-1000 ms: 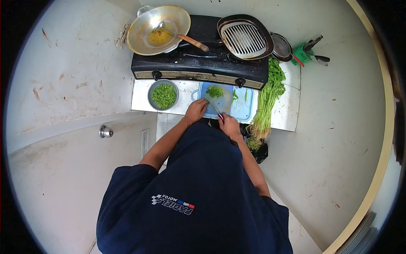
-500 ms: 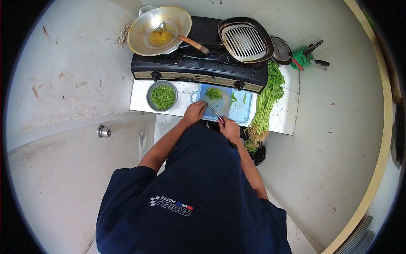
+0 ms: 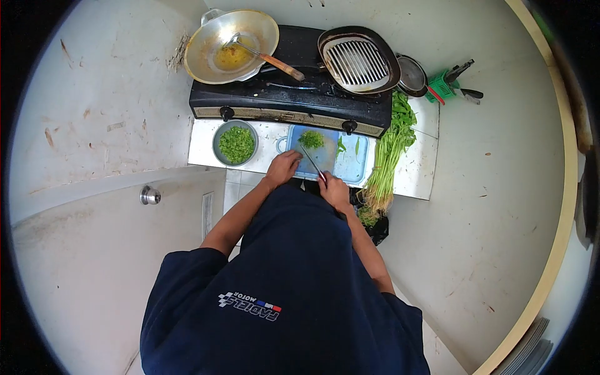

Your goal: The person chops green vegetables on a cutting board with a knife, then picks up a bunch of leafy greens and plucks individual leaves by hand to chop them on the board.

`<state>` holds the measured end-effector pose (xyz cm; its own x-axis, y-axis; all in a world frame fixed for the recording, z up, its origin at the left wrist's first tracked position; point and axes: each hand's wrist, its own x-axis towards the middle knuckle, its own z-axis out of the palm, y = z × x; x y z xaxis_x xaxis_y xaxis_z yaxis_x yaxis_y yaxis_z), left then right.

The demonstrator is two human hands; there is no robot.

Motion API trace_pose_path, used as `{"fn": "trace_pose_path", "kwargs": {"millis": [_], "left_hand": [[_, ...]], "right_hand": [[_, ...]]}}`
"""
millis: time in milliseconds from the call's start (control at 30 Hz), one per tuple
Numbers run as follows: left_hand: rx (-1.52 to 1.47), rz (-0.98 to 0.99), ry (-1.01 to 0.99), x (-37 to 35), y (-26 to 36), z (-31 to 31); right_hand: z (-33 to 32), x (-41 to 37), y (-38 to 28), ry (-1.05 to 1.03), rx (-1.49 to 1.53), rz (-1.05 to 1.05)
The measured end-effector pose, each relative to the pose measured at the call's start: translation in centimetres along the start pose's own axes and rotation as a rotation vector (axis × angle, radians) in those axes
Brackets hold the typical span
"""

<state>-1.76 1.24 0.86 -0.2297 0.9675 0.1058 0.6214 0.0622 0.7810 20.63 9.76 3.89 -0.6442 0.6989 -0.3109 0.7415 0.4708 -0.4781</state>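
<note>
My right hand (image 3: pixel 335 190) is closed around the handle of a knife (image 3: pixel 310 159). Its blade slants up and left over a blue cutting board (image 3: pixel 354 167). Bunched fingers of my left hand (image 3: pixel 284 166) rest at the board's left edge, close to the knife tip; whatever they pinch, if anything, is too small to make out. Just beyond the blade lies a small heap of chopped greens (image 3: pixel 311 139). A few loose green leaves (image 3: pixel 340 146) are on the board's right part. To the left, a grey bowl (image 3: pixel 215 147) holds more chopped greens (image 3: pixel 237 144).
Behind the board stands a black gas stove (image 3: pixel 281 100), bearing a wok (image 3: pixel 199 57) with a wooden-handled ladle (image 3: pixel 282 66) and a grill pan (image 3: pixel 395 74). A bundle of long leafy greens (image 3: pixel 385 159) lies right. Beyond are another pan (image 3: pixel 412 76) and a green basket (image 3: pixel 435 88).
The whole view has shifted slightly, so everything appears a little further left. Both hands and the knife keep nearly the same place over the board.
</note>
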Motion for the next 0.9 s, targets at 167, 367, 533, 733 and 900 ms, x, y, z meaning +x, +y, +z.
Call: {"fn": "trace_pose_path", "kwargs": {"millis": [167,367,533,733,900], "left_hand": [[0.0,-0.005,-0.007,0.1,0.2,-0.2],[-0.02,-0.021,-0.019,0.2,0.7,-0.4],[-0.008,-0.046,-0.032,0.1,0.3,-0.1],[-0.073,-0.104,-0.008,0.1,-0.1,0.2],[-0.039,-0.051,-0.002,0.1,-0.5,0.4]], "right_hand": [[-0.2,-0.1,-0.7,-0.007,0.006,-0.039],[1.0,1.2,-0.5,-0.008,-0.039,-0.068],[0.5,1.1,-0.7,-0.001,-0.04,-0.068],[-0.1,0.1,-0.1,-0.002,-0.032,-0.015],[-0.1,0.0,0.3,-0.005,0.001,-0.037]]}}
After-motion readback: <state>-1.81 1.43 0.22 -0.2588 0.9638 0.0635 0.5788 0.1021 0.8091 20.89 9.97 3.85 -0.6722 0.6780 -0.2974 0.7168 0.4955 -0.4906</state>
